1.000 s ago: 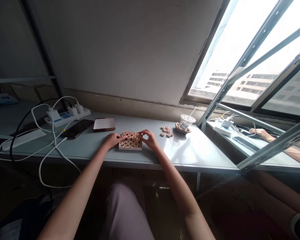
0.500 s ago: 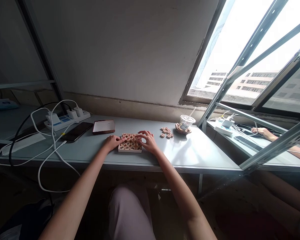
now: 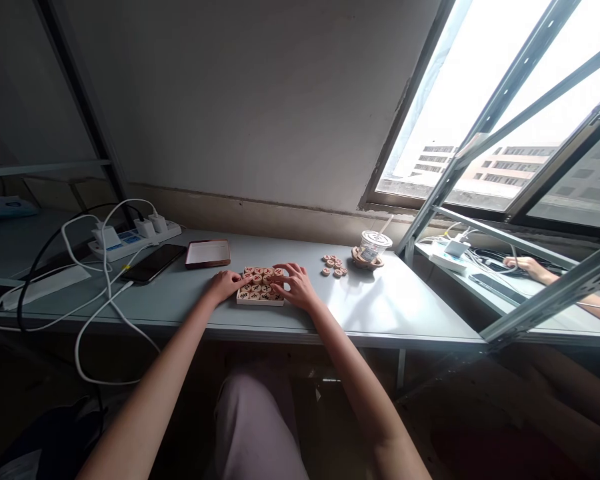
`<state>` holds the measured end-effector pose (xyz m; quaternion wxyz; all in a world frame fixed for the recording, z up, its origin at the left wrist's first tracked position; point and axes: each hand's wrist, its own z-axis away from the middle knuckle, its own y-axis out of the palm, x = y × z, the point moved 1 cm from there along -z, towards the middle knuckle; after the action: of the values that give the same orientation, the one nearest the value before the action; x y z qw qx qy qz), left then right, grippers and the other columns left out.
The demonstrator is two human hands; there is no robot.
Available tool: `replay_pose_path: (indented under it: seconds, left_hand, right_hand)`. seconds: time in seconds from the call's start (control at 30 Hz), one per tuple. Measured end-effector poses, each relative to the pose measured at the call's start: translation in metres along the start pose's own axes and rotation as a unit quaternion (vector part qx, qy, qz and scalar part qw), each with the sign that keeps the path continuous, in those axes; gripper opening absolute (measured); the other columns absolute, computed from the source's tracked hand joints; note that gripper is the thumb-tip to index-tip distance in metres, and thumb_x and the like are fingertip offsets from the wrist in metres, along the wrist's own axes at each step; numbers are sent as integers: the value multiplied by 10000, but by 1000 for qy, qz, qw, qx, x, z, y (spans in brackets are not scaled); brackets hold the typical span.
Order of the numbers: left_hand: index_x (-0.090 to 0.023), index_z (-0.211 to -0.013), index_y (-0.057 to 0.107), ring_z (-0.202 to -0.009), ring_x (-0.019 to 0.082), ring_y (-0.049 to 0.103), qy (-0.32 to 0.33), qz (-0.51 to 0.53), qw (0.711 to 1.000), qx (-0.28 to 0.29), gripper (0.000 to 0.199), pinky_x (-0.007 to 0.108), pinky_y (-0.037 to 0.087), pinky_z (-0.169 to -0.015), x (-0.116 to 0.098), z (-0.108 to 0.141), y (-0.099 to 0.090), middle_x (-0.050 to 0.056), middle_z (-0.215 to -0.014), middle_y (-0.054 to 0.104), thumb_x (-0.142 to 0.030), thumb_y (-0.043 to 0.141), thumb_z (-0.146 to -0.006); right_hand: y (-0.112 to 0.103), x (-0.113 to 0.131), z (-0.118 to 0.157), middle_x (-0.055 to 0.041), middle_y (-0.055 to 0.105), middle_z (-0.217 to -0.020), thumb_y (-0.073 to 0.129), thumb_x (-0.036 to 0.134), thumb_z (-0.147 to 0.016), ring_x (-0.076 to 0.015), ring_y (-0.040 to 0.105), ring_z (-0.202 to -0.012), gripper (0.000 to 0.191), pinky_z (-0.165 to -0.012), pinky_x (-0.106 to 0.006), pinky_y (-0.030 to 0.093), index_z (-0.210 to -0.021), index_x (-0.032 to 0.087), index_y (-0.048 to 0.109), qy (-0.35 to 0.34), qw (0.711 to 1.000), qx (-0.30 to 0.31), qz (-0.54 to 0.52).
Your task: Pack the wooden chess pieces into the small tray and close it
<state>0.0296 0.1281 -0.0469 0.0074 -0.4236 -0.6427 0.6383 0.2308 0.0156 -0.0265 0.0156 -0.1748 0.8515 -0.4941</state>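
A shallow white box (image 3: 260, 303) holds rows of round wooden Chinese chess pieces (image 3: 255, 288) marked with red and black characters. My left hand (image 3: 223, 285) is closed round the box's left edge, its thumb reaching over the pieces. At the right edge, my right hand (image 3: 296, 287) has thumb and fingers apart, touching or just above the right-hand pieces; its fingers partly hide them. Several loose chess pieces (image 3: 338, 264) lie in a cluster farther right. The box lid (image 3: 208, 254), white inside with a reddish rim, lies upturned at the back left.
A plastic cup (image 3: 373, 247) with a straw stands in a brown holder (image 3: 371, 264). A phone (image 3: 156, 263), a power strip (image 3: 135, 240) and looping white cables (image 3: 109, 287) occupy the left. Past the metal frame (image 3: 445, 170), another person's hand (image 3: 529, 268) is at the neighbouring table.
My right fingers have shifted slightly back and right, uncovering a red-marked piece in the box's far right corner. My left hand stays in place.
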Motion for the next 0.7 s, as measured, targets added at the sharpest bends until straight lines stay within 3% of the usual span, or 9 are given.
replay_pose_path:
  seconds: [0.33, 0.5, 0.7]
  left_hand:
    - [-182, -443, 376, -507, 113, 308, 12, -8, 1000, -4, 543, 242, 187, -521, 7, -4, 4, -19, -482, 300, -637, 388, -739]
    - [-180, -449, 417, -513, 119, 337, 6, -3, 1000, -8, 533, 237, 190, -514, 6, -3, 4, -12, -475, 338, -634, 398, -727]
    - [-182, -460, 431, -475, 117, 334, 9, 3, 1000, 29, 514, 232, 195, -493, 10, -5, 4, -13, -454, 356, -622, 414, -725]
  right_hand:
    - [0, -1, 1, -19, 511, -1233, 463, 409, -888, -196, 425, -1089, 269, -879, -335, 335, -1062, 320, 648, -8, 1000, -5, -1]
    - [-2, 1, 1, -57, 537, -1169, 460, 397, -889, -190, 442, -1035, 272, -865, -319, 325, -1008, 245, 652, -3, 1000, -28, 6]
    - [1, 4, 2, -54, 536, -1140, 490, 410, -877, -188, 414, -1044, 262, -883, -324, 299, -973, 252, 677, -47, 999, 3, 8]
